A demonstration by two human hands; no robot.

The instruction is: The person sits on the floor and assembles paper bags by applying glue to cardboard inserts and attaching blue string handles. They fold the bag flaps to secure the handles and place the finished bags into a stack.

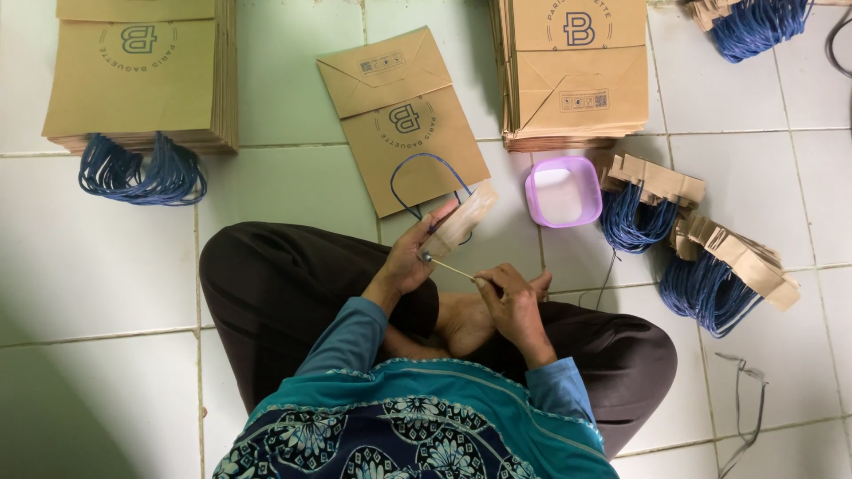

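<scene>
White tiled floor (293,186), person seated cross-legged. Left hand (410,257) grips a tan paper strip with a blue cord loop (461,222). Right hand (513,297) pinches a thin wooden stick (448,266), tip touching the strip. Flat brown paper bag (404,120) just beyond left hand; lilac plastic tub (563,191) beyond right hand.

Seated cross-legged on the tiled floor (293,186), the person's left hand (410,257) grips a paper handle strip (461,222); the right hand (513,302) pinches a thin stick (448,266) against it.
</scene>
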